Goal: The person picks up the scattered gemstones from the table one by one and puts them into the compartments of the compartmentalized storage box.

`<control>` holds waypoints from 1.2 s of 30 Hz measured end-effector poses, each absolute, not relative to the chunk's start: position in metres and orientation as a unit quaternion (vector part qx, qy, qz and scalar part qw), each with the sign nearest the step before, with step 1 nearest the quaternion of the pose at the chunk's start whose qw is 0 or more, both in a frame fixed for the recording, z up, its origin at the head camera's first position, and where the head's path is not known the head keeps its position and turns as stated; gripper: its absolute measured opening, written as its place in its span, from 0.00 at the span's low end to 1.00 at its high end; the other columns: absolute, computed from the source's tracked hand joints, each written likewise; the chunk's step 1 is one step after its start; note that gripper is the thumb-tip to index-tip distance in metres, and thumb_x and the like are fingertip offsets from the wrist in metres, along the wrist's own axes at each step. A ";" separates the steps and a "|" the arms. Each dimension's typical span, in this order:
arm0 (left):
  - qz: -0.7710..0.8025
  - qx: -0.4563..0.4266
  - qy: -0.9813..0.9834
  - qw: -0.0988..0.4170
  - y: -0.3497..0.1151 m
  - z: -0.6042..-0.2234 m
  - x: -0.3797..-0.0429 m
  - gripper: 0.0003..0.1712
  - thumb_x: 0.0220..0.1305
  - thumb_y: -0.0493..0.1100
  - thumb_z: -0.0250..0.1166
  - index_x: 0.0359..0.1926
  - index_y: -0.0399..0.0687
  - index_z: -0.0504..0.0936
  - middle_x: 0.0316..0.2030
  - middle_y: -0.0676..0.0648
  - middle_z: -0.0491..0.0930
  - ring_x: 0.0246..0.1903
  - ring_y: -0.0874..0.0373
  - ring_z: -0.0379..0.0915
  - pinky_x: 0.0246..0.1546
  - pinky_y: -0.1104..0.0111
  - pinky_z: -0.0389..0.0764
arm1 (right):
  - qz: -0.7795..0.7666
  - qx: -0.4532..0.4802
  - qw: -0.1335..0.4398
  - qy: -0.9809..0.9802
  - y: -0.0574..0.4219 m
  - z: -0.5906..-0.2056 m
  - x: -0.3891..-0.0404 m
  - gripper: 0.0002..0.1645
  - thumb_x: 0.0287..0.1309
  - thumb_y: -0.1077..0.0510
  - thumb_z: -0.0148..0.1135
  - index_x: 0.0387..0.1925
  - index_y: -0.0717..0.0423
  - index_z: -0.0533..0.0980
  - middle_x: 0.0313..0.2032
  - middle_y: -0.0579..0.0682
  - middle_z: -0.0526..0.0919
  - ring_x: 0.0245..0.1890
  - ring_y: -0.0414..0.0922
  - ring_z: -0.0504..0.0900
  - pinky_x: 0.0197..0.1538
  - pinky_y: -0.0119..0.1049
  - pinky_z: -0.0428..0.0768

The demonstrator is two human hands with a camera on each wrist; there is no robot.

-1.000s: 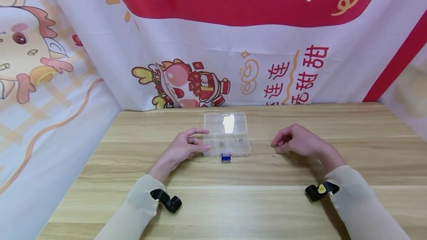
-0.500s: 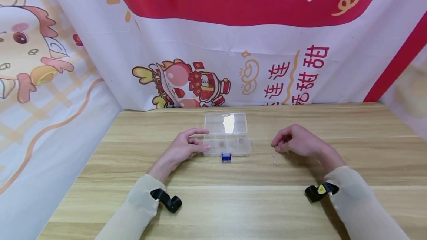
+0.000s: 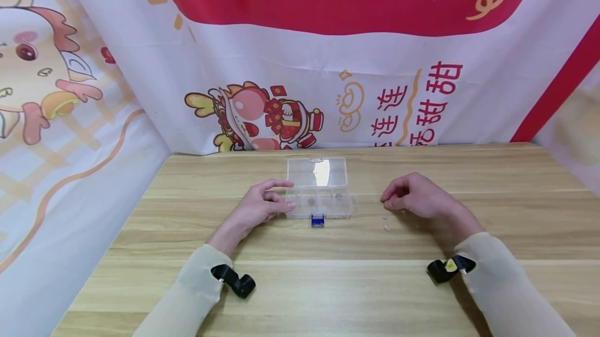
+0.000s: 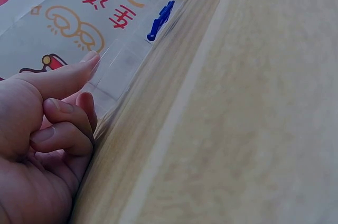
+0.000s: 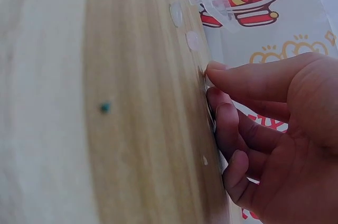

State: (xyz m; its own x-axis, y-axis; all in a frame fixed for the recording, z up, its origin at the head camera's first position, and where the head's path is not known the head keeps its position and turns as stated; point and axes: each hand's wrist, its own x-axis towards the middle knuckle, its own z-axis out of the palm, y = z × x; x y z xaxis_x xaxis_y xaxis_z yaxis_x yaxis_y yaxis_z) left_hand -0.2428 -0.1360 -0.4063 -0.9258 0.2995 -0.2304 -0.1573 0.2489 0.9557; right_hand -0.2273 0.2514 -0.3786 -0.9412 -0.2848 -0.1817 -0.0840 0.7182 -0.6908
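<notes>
A clear plastic compartment box (image 3: 330, 209) stands on the table with its lid (image 3: 302, 171) laid back and its blue latch (image 3: 317, 221) facing front. A few small bits sit inside. My left hand (image 3: 260, 206) holds the box's left end, thumb at the front and index finger near the hinge. My right hand (image 3: 417, 196) is lowered to the table right of the box, thumb and fingertips close together; whether they pinch something is hidden. Beside it lie a pale oval stone (image 5: 176, 14) and a pinkish one (image 5: 193, 40), both flat and translucent.
A tiny teal bead (image 5: 105, 107) and a small pale speck (image 5: 205, 159) lie on the wood-grain table (image 3: 300, 295) near the right hand. A printed cloth (image 3: 300, 55) hangs along the table's back edge, another at the left.
Almost nothing differs. My right fingertips have shifted very slightly at the same spot; the left hand and the box stay put.
</notes>
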 end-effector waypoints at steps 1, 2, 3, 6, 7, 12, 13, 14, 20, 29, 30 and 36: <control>0.610 0.045 0.768 0.187 -0.136 -0.407 -0.243 0.31 0.64 0.42 0.78 0.67 0.56 0.81 0.30 0.53 0.84 0.21 0.61 0.64 0.21 0.73 0.64 | -0.360 -0.101 0.137 0.917 0.251 -0.379 -0.227 0.06 0.67 0.58 0.71 0.44 0.54 0.87 0.39 0.51 0.85 0.39 0.47 0.75 0.41 0.37 0.74; 0.610 0.045 0.769 0.187 -0.136 -0.407 -0.243 0.31 0.64 0.42 0.78 0.67 0.56 0.81 0.30 0.53 0.84 0.21 0.61 0.64 0.21 0.73 0.65 | -0.359 -0.100 0.136 0.918 0.251 -0.379 -0.228 0.06 0.67 0.57 0.71 0.44 0.54 0.87 0.39 0.51 0.85 0.39 0.47 0.75 0.41 0.37 0.74; 0.609 0.044 0.770 0.187 -0.136 -0.407 -0.243 0.31 0.64 0.42 0.78 0.67 0.56 0.81 0.30 0.52 0.84 0.21 0.61 0.65 0.22 0.73 0.65 | -0.358 -0.099 0.134 0.919 0.250 -0.379 -0.228 0.06 0.68 0.57 0.71 0.44 0.53 0.87 0.39 0.51 0.85 0.39 0.47 0.75 0.42 0.37 0.74; 0.607 0.043 0.772 0.185 -0.136 -0.407 -0.243 0.30 0.64 0.42 0.78 0.66 0.57 0.81 0.30 0.52 0.84 0.22 0.60 0.65 0.22 0.73 0.66 | -0.355 -0.099 0.129 0.921 0.249 -0.380 -0.228 0.06 0.68 0.56 0.71 0.44 0.53 0.87 0.38 0.50 0.85 0.39 0.46 0.75 0.42 0.37 0.74; 0.606 0.043 0.773 0.184 -0.135 -0.407 -0.243 0.30 0.64 0.42 0.78 0.66 0.57 0.81 0.30 0.52 0.84 0.22 0.60 0.65 0.22 0.73 0.66 | -0.354 -0.099 0.127 0.921 0.249 -0.380 -0.228 0.07 0.68 0.56 0.71 0.44 0.53 0.87 0.38 0.50 0.85 0.39 0.46 0.75 0.42 0.37 0.73; 0.603 0.043 0.775 0.183 -0.135 -0.406 -0.242 0.30 0.65 0.42 0.77 0.66 0.57 0.81 0.30 0.52 0.84 0.22 0.61 0.66 0.22 0.73 0.65 | -0.354 -0.100 0.121 0.922 0.249 -0.381 -0.228 0.07 0.68 0.55 0.71 0.43 0.54 0.87 0.36 0.49 0.84 0.37 0.46 0.75 0.39 0.36 0.74; 0.604 0.043 0.774 0.183 -0.135 -0.406 -0.242 0.30 0.65 0.42 0.77 0.67 0.57 0.81 0.30 0.53 0.84 0.22 0.61 0.65 0.22 0.73 0.65 | -0.355 -0.100 0.120 0.922 0.249 -0.381 -0.228 0.07 0.68 0.55 0.71 0.43 0.54 0.87 0.35 0.49 0.83 0.37 0.45 0.75 0.39 0.36 0.74; 0.606 0.043 0.773 0.183 -0.135 -0.406 -0.242 0.30 0.65 0.42 0.77 0.67 0.57 0.81 0.30 0.53 0.84 0.21 0.61 0.65 0.21 0.73 0.65 | -0.356 -0.100 0.120 0.921 0.249 -0.381 -0.228 0.07 0.68 0.55 0.70 0.43 0.54 0.86 0.35 0.50 0.83 0.36 0.45 0.75 0.38 0.36 0.74; 0.610 0.045 0.770 0.181 -0.135 -0.407 -0.242 0.30 0.64 0.42 0.78 0.67 0.56 0.81 0.29 0.53 0.84 0.20 0.62 0.63 0.21 0.73 0.63 | -0.359 -0.100 0.115 0.921 0.248 -0.382 -0.227 0.08 0.69 0.55 0.69 0.43 0.55 0.86 0.35 0.50 0.82 0.36 0.46 0.75 0.37 0.36 0.75; 0.610 0.045 0.770 0.183 -0.135 -0.407 -0.244 0.31 0.64 0.42 0.78 0.67 0.56 0.81 0.29 0.53 0.83 0.20 0.62 0.63 0.20 0.73 0.63 | -0.359 -0.095 0.103 0.923 0.248 -0.383 -0.227 0.07 0.69 0.56 0.68 0.42 0.55 0.85 0.35 0.50 0.83 0.36 0.45 0.76 0.37 0.35 0.76; 0.610 0.045 0.770 0.182 -0.135 -0.407 -0.243 0.31 0.64 0.42 0.78 0.67 0.56 0.81 0.29 0.53 0.83 0.20 0.62 0.63 0.20 0.73 0.63 | -0.359 -0.095 0.101 0.923 0.247 -0.384 -0.227 0.07 0.69 0.56 0.68 0.42 0.55 0.85 0.35 0.50 0.83 0.36 0.45 0.76 0.37 0.35 0.76; 0.609 0.043 0.771 0.181 -0.135 -0.407 -0.243 0.31 0.64 0.42 0.78 0.67 0.56 0.81 0.28 0.54 0.82 0.20 0.62 0.62 0.20 0.73 0.63 | -0.357 -0.090 0.095 0.925 0.246 -0.384 -0.227 0.07 0.69 0.56 0.68 0.42 0.55 0.85 0.35 0.50 0.83 0.36 0.45 0.76 0.38 0.35 0.76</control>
State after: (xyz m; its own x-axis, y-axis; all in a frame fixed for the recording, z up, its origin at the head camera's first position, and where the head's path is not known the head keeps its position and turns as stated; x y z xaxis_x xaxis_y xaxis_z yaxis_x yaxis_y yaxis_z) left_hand -0.2431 -0.1345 -0.4069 -0.9304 0.2878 -0.2268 -0.1542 0.2540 0.9548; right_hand -0.2274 0.2457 -0.3843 -0.9658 -0.2338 -0.1124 -0.0977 0.7293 -0.6772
